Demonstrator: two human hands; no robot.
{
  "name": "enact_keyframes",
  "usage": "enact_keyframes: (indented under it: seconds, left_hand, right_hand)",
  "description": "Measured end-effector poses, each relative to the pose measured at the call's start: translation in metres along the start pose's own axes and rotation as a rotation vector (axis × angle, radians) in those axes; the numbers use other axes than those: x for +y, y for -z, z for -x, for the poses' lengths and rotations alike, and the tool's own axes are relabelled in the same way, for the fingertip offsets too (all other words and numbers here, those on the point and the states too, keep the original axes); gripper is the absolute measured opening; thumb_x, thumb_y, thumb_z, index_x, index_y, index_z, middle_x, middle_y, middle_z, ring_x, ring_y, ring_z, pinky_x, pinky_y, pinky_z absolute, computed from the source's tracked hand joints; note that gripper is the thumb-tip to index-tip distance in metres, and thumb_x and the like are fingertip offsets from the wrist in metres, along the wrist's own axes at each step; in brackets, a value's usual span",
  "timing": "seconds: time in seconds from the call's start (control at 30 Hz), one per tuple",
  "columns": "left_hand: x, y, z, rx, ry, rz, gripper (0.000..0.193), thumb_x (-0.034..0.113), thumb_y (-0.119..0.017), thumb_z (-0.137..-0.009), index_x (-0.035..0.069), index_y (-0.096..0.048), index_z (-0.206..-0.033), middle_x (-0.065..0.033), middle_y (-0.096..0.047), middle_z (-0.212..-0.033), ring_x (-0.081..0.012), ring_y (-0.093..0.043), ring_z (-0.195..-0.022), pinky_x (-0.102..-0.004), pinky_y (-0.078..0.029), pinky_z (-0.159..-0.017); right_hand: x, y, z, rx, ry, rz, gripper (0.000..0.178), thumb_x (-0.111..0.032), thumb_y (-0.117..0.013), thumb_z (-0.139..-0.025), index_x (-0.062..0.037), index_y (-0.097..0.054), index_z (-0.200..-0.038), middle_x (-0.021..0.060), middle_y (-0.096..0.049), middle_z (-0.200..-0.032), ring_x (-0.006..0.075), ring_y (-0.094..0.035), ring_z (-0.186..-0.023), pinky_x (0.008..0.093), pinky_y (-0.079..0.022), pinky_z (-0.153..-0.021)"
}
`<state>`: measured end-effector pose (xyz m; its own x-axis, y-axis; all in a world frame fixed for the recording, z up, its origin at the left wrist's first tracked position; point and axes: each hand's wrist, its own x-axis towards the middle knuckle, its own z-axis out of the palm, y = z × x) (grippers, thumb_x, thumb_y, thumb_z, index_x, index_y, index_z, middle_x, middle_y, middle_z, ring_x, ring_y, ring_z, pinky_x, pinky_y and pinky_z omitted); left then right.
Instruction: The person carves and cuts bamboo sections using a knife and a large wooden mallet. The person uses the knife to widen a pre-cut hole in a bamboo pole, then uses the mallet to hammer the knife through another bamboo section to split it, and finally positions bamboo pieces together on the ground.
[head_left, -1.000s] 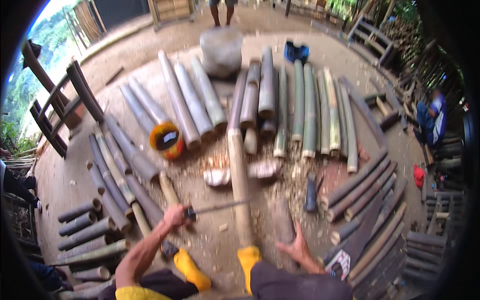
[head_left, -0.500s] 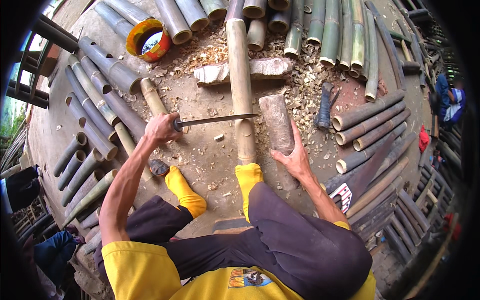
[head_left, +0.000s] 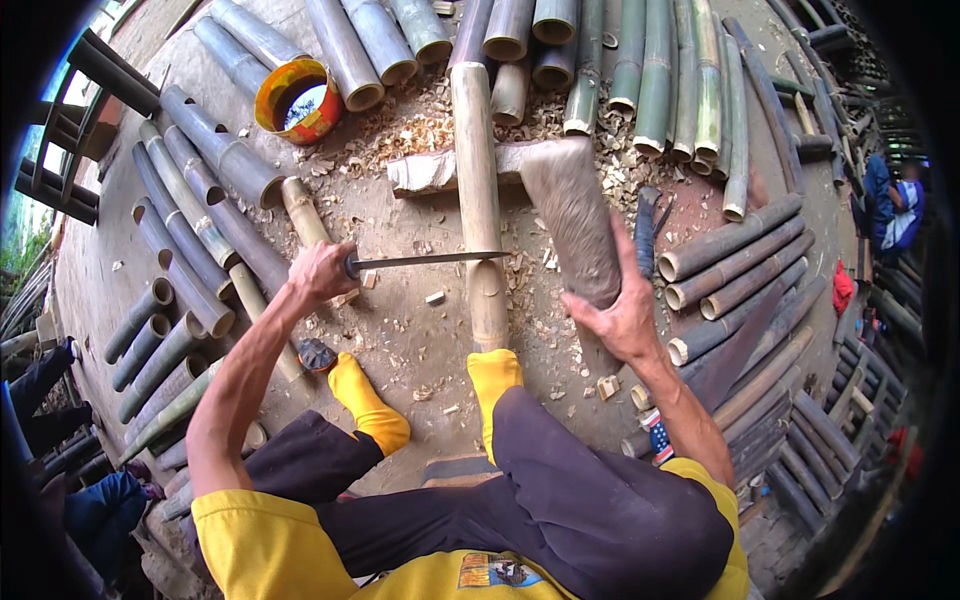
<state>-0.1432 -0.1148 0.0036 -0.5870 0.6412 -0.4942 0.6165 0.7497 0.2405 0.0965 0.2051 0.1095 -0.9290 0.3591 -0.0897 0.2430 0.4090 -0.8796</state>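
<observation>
Nearest: one right foot [head_left: 495, 378] in yellow, at the near end of a pale bamboo pole [head_left: 474, 170]. Left hand [head_left: 320, 273], closed round the handle of a long knife [head_left: 425, 260], blade crossing the pole toward that end. Right hand [head_left: 628, 312], well apart from the other, thumb and fingers clamped on the lower end of a blurred wooden block [head_left: 572, 220], right of the pole; I cannot tell whether the block touches anything else. Beyond: one crosswise log [head_left: 425, 174], pole lying over it; wood chips [head_left: 420, 130]. Farther: a red-and-yellow bucket [head_left: 322, 122], left; green bamboo lengths [head_left: 655, 70], right.
</observation>
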Motion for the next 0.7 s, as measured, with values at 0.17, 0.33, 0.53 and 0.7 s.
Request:
enact_keyframes:
  seconds: [0.17, 0.33, 0.53, 0.7]
  left_hand:
    - [0.006, 0.001, -0.01, -0.015, -0.011, 0.019, 0.021, 0.021, -0.066, -0.062, 0.008, -0.057, -0.075, -0.0138, -0.06, -0.061, -0.0337, -0.06, -0.059, -0.0434, -0.048, -0.057]
    - [0.003, 0.005, -0.016, -0.024, -0.103, 0.001, 0.02, 0.021, -0.066, -0.06, 0.007, -0.06, -0.072, -0.0149, -0.06, -0.061, -0.0343, -0.06, -0.06, -0.043, -0.05, -0.059]
    - [-0.005, 0.002, -0.026, -0.163, -0.083, -0.073, 0.027, 0.025, -0.072, -0.063, 0.011, -0.064, -0.086, -0.0135, -0.065, -0.074, -0.0302, -0.065, -0.07, -0.0412, -0.053, -0.064]
    - [-0.003, -0.013, -0.013, -0.109, -0.074, -0.079, 0.023, 0.028, -0.069, -0.061, 0.012, -0.063, -0.076, -0.0128, -0.063, -0.065, -0.0328, -0.064, -0.065, -0.0446, -0.052, -0.063]
  right_hand:
    - [0.002, -0.025, -0.024, -0.096, 0.016, -0.018, 0.094, -0.019, -0.071, -0.071, -0.0186, -0.014, -0.145, 0.0207, -0.052, -0.116, 0.0311, -0.062, -0.085, 0.0416, -0.054, -0.077]
    - [-0.006, -0.017, -0.07, -0.59, -0.047, 0.382, 0.092, -0.037, -0.071, -0.069, -0.0294, -0.02, -0.144, 0.0255, -0.054, -0.087, 0.028, -0.061, -0.075, 0.0374, -0.058, -0.062]
    - [-0.044, -0.004, -0.098, -0.011, 0.339, -0.523, 0.06, -0.027, -0.059, -0.085, -0.0024, -0.033, -0.133, 0.019, -0.052, -0.121, 0.0248, -0.053, -0.108, 0.0335, -0.048, -0.086]
    - [0.019, -0.054, -0.042, -0.567, -0.254, 0.17, 0.089, -0.027, -0.073, -0.072, -0.0109, -0.021, -0.144, 0.0249, -0.054, -0.119, 0.0317, -0.063, -0.094, 0.0395, -0.055, -0.082]
